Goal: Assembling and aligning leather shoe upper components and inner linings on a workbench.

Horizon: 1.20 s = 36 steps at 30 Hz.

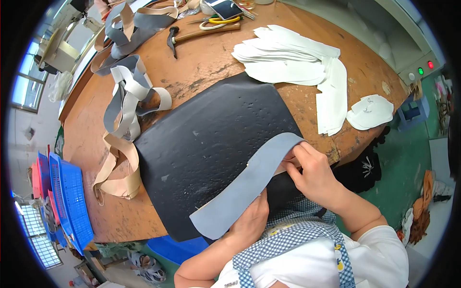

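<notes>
A long, curved grey-blue strip [240,185], like leather or synthetic leather, slants over the near part of a black work mat [211,139]. My right hand [309,170] pinches its upper right end, where the strip bends over and shows a beige underside. Below the lower half of the strip is my left hand [252,216], holding it from the near edge; most of its fingers are hidden behind the material. Left of the mat lie a looped beige strip [122,185] and a tangle of white and grey strips [132,91].
White cut pieces [288,53] are piled at the far right, with a smaller stack [370,111] beside them. A hammer [206,33] and yellow-handled scissors [224,20] lie at the back. Blue baskets [72,201] stand left of the table. A machine with lit buttons [420,71] borders the right.
</notes>
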Each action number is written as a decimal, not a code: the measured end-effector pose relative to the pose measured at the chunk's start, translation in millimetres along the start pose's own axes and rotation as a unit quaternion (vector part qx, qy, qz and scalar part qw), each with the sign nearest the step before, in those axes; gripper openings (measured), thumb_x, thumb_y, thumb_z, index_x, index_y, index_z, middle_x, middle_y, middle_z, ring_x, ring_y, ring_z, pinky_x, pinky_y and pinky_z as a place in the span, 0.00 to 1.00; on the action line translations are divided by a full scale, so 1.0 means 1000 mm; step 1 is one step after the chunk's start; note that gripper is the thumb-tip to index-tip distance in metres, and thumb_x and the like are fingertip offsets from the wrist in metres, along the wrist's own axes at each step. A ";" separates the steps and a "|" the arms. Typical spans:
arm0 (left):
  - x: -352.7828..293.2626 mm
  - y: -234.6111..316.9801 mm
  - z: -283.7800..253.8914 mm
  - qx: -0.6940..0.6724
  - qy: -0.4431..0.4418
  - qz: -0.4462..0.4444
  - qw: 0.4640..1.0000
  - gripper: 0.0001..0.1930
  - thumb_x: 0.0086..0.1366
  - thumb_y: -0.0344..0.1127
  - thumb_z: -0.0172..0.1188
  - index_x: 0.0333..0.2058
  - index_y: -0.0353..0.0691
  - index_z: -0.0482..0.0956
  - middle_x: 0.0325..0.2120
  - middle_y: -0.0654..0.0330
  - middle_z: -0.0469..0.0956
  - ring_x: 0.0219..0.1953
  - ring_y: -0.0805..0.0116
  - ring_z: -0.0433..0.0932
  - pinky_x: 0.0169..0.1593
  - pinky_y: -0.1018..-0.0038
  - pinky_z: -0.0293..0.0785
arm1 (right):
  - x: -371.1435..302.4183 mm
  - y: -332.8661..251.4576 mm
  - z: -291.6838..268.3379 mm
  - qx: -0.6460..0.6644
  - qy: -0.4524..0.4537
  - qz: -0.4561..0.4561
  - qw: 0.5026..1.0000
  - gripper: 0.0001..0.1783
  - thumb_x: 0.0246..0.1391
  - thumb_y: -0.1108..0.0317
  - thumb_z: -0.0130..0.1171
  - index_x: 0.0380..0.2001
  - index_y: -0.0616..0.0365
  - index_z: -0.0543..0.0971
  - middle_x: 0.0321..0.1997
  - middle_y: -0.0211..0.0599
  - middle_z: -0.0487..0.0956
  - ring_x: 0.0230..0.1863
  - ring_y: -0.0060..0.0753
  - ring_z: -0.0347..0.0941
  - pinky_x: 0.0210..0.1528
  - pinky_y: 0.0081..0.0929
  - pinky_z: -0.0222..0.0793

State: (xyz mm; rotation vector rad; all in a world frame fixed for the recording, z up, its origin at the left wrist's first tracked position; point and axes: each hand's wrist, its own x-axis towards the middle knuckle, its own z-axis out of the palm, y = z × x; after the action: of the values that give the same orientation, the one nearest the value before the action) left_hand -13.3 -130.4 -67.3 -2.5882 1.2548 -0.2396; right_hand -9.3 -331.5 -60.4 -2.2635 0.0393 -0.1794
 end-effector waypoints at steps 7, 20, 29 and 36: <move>0.004 0.003 -0.001 0.008 -0.059 -0.009 0.998 0.32 0.58 0.31 0.57 0.64 0.37 0.71 0.59 0.50 0.73 0.63 0.50 0.69 0.67 0.50 0.59 | 0.005 0.000 -0.007 0.015 -0.022 0.026 0.999 0.04 0.53 0.79 0.60 0.33 0.66 0.77 0.35 0.46 0.78 0.34 0.49 0.80 0.35 0.38 0.77; 0.029 -0.017 -0.034 -0.023 -0.106 0.064 0.992 0.35 0.59 0.30 0.54 0.68 0.37 0.65 0.65 0.51 0.67 0.66 0.49 0.65 0.70 0.52 0.56 | -0.004 0.006 0.003 -0.091 0.069 -0.044 0.992 0.07 0.51 0.76 0.64 0.31 0.64 0.76 0.31 0.43 0.75 0.29 0.48 0.78 0.30 0.38 0.75; 0.034 -0.022 -0.026 0.104 -0.076 0.171 0.977 0.33 0.63 0.44 0.50 0.66 0.35 0.68 0.67 0.52 0.65 0.70 0.52 0.60 0.71 0.49 0.54 | -0.010 0.015 -0.016 -0.007 0.070 0.021 0.997 0.06 0.54 0.76 0.64 0.28 0.64 0.76 0.27 0.39 0.76 0.23 0.34 0.77 0.26 0.29 0.72; 0.038 -0.024 -0.025 0.028 -0.075 0.122 0.989 0.32 0.63 0.40 0.51 0.67 0.41 0.68 0.66 0.55 0.67 0.69 0.56 0.62 0.70 0.52 0.56 | -0.003 0.021 -0.022 -0.024 0.047 0.057 0.997 0.07 0.53 0.73 0.64 0.25 0.63 0.77 0.23 0.38 0.78 0.22 0.35 0.77 0.25 0.31 0.71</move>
State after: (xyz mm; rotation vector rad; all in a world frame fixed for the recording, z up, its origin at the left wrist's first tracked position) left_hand 22.2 -150.0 -34.7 -2.3272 1.4683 -0.0314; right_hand -15.2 -361.3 -63.2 -2.2923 0.2242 -0.2261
